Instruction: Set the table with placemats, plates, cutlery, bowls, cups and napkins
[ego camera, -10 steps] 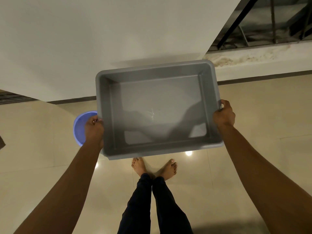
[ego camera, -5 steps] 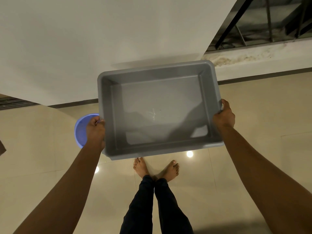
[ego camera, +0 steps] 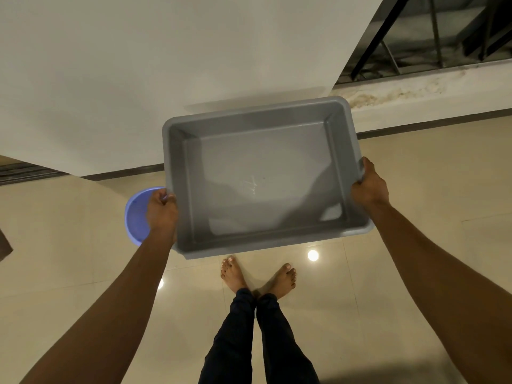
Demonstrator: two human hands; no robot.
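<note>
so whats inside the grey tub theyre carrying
Nothing shows inside the grey tub: just its bare floor with shadows. The left hand and right hand grip its side rims.

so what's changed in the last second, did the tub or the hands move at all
Almost nothing. The grey tub sits very slightly lower and to the right in view, likely just head motion. The left hand holds the same grip on the left rim, the right hand on the right rim. The tub is empty as before, and the blue bowl remains behind the left hand.
</note>
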